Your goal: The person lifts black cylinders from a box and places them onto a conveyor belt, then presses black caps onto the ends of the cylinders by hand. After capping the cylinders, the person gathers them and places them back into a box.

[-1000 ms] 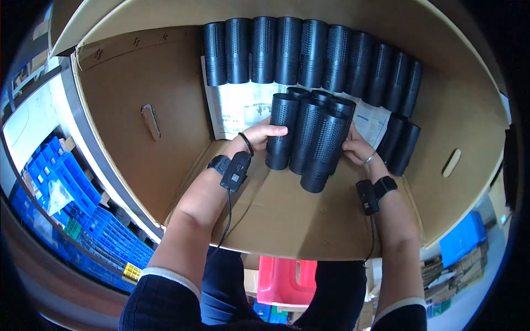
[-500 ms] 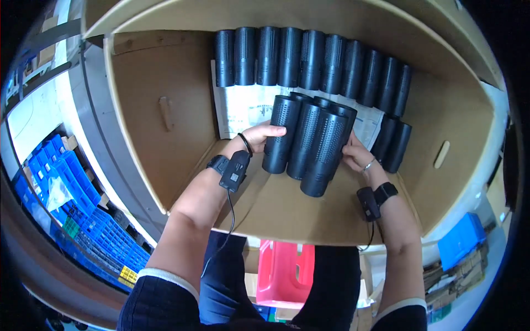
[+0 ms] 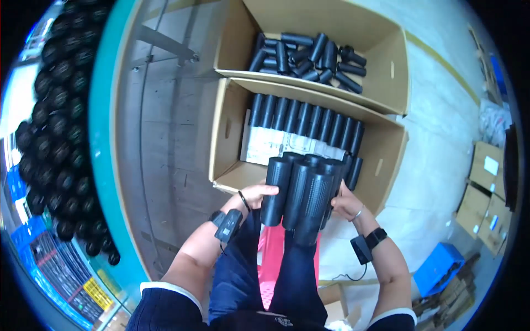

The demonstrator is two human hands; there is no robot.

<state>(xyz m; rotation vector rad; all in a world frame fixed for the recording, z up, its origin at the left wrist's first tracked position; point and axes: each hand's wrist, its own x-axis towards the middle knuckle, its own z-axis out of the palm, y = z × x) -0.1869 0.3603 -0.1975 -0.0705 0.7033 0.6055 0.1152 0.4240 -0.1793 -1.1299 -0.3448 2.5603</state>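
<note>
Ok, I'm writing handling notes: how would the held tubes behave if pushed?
The held tubes look stiff: their walls run straight between the left hand and right hand. Laid down, they'd probably roll, being round. They might slip apart, as the hands seem to press only from either side.

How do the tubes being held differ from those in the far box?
The held tubes are bunched side by side between left hand and right hand; the far tubes lie jumbled at many angles. The held tubes look bigger, being nearer the camera than the far tubes. Both are black cylinders.
</note>
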